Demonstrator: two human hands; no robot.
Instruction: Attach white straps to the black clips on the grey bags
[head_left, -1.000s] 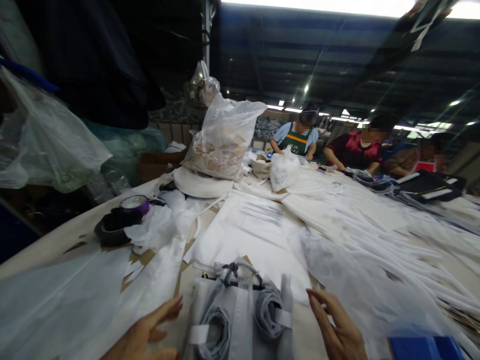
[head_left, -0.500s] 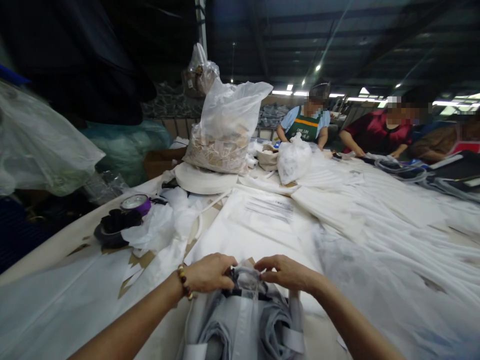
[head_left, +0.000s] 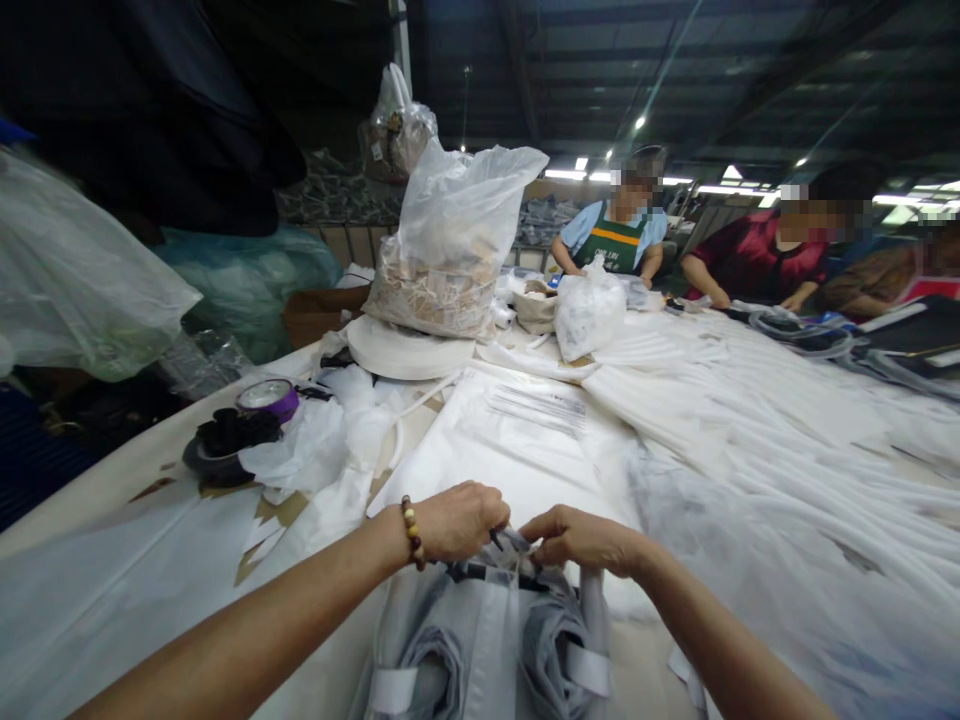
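Note:
A folded grey garment with rolled straps held by white bands lies on the table right in front of me. My left hand, with a bead bracelet on the wrist, is closed on the garment's top edge. My right hand pinches the same top edge from the right, close beside the left. Both hands grip bunched grey fabric and a dark cord at the top middle.
A flat white bag with printed text lies beyond my hands. Tape rolls sit at left, a big plastic bag of tags behind. White strips cover the right. Three other people work at the far end.
A second ago my hands were open near the table's front edge; they reached forward, closed on the garment's top and now sit slightly closer together.

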